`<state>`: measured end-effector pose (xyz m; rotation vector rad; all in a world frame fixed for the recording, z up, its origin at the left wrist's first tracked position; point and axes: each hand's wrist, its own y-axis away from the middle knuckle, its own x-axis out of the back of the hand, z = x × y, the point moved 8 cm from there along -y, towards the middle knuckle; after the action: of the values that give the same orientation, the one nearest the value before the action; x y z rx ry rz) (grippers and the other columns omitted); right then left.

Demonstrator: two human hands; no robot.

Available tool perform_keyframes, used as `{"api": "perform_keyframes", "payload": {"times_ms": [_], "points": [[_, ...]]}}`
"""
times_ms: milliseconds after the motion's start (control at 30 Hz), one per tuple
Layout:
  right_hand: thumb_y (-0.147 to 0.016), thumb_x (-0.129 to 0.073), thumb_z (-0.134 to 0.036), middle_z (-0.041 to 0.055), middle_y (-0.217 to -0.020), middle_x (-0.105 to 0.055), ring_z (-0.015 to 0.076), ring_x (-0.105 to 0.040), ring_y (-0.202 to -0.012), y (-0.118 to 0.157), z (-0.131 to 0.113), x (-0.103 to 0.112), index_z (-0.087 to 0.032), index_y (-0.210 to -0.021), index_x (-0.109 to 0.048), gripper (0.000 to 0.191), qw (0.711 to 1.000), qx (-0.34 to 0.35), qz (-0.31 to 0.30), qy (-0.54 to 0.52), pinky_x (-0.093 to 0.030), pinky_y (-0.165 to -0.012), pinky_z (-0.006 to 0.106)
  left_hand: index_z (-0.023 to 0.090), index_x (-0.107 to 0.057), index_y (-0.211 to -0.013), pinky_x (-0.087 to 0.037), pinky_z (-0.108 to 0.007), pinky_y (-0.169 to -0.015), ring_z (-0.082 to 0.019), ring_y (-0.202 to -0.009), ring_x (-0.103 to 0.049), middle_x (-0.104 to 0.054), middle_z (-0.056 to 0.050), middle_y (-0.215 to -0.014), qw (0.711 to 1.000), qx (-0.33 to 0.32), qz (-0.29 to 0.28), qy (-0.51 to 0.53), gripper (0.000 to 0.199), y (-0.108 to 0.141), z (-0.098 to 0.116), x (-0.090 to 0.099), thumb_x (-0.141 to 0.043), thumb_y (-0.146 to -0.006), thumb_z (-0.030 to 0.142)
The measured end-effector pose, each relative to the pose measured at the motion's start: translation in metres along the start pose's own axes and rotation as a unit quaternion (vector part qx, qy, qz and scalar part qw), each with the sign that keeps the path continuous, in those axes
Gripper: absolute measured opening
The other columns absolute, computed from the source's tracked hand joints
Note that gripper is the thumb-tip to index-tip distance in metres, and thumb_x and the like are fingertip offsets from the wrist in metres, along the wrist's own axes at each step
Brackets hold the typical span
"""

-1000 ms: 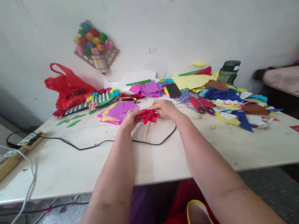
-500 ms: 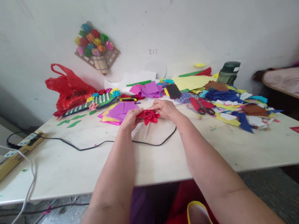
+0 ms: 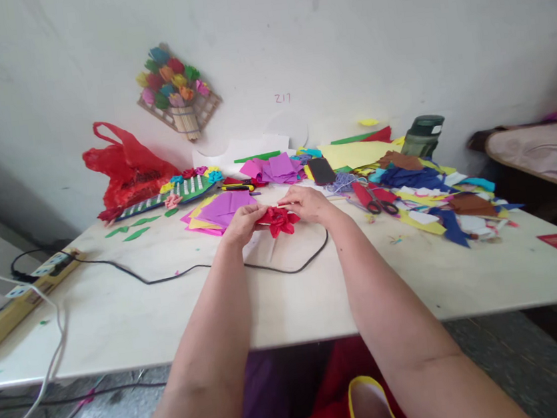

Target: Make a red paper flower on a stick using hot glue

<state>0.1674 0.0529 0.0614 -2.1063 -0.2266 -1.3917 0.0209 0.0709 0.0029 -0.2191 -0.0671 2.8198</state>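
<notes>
A red paper flower (image 3: 281, 222) with pointed petals is held above the table, facing up toward me. My left hand (image 3: 244, 225) is closed on its left side, thumb and fingers pinching the red paper. My right hand (image 3: 310, 202) is bent over the upper right of the flower, fingers pinched around a petal edge or thin red strip; which one I cannot tell. Under the flower, a pale thin strip shows on the tabletop. A stack of purple, yellow and pink paper sheets (image 3: 219, 210) lies just left of my hands.
A black cable (image 3: 286, 272) curves across the white table (image 3: 300, 314) below my hands. On the right lie scissors (image 3: 383, 206), a phone (image 3: 321, 171) and heaped paper scraps (image 3: 424, 185). Green paper leaves (image 3: 136, 234), a red plastic bag (image 3: 127, 164) and a power strip (image 3: 37, 293) are leftward.
The red flower has tipped so that more of its centre and petals shows. My right fingers have shifted slightly at its upper edge; the left hand keeps hold.
</notes>
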Motion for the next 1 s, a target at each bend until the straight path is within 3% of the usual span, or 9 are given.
{"api": "perform_keyframes", "payload": {"times_ms": [233, 433, 633, 767, 1000], "points": [[-0.093, -0.055, -0.033, 0.0030, -0.102, -0.072, 0.0169, -0.063, -0.090, 0.0025, 0.0025, 0.0000, -0.033, -0.115, -0.075, 0.030, 1.000, -0.002, -0.020, 0.007, -0.042, -0.071, 0.025, 0.013, -0.067, -0.073, -0.054, -0.028, -0.064, -0.016, -0.064, -0.066, -0.068, -0.004, -0.071, 1.000, -0.012, -0.024, -0.001, 0.034, 0.0010, 0.0021, -0.0013, -0.086, -0.059, 0.037], [-0.092, -0.059, -0.033, 0.0030, -0.105, -0.072, 0.0171, -0.063, -0.093, 0.0032, 0.0031, 0.0002, -0.033, -0.115, -0.075, 0.029, 0.999, -0.023, -0.026, 0.016, -0.041, -0.072, 0.025, 0.013, -0.069, -0.073, -0.054, -0.028, -0.064, -0.016, -0.062, -0.065, -0.068, -0.004, -0.069, 0.999, -0.004, -0.025, 0.024, 0.029, 0.0024, 0.0009, -0.0023, -0.086, -0.058, 0.031], [-0.092, -0.057, -0.028, 0.0024, -0.111, -0.071, 0.0172, -0.063, -0.095, 0.0032, -0.0016, 0.0048, -0.033, -0.112, -0.077, 0.028, 1.000, -0.016, -0.007, 0.006, -0.042, -0.074, 0.026, 0.012, -0.073, -0.080, -0.056, -0.031, -0.064, -0.020, -0.069, -0.068, -0.072, -0.009, -0.076, 0.997, 0.005, 0.009, 0.076, 0.020, 0.0009, 0.0006, 0.0004, -0.072, -0.068, 0.028], [-0.092, -0.056, -0.025, 0.0027, -0.113, -0.070, 0.0182, -0.063, -0.096, 0.0021, -0.0020, 0.0056, -0.032, -0.113, -0.076, 0.030, 1.000, -0.018, 0.005, 0.016, -0.044, -0.075, 0.027, 0.011, -0.073, -0.078, -0.056, -0.031, -0.061, -0.023, -0.071, -0.070, -0.072, -0.011, -0.070, 0.993, 0.027, 0.036, 0.106, 0.020, -0.0010, -0.0012, 0.0040, -0.059, -0.070, 0.023], [-0.091, -0.058, -0.025, 0.0016, -0.112, -0.069, 0.0186, -0.063, -0.099, -0.0001, 0.0001, 0.0032, -0.034, -0.111, -0.077, 0.029, 0.999, -0.025, 0.034, 0.026, -0.045, -0.077, 0.027, 0.011, -0.071, -0.095, -0.058, -0.035, -0.066, -0.025, -0.075, -0.072, -0.074, -0.012, -0.078, 0.985, 0.036, -0.020, 0.170, 0.034, 0.0013, -0.0005, -0.0027, -0.057, -0.081, 0.039]]}}
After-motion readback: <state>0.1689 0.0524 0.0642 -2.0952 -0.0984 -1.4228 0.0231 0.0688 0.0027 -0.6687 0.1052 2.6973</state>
